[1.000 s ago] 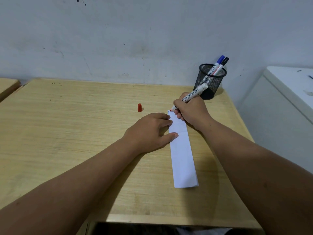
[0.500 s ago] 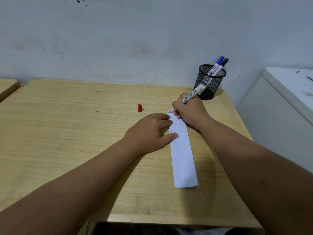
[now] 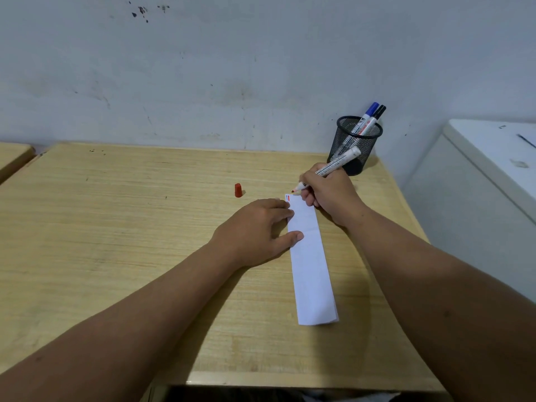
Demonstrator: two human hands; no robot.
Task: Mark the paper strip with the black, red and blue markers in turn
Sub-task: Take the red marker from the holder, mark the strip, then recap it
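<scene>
Red step in hand: the right hand (image 3: 329, 195) pinches the red marker (image 3: 327, 170) (tip just off the paper strip (image 3: 311, 265)), the left hand (image 3: 255, 232) pressing the strip flat, fingers spread; next, recapping with the red cap (image 3: 238, 190) likely.

desk (image 3: 145, 227): pale matt wood grain | strip (image 3: 311, 271): smooth white paper | holder (image 3: 355, 146): black metal mesh
</scene>
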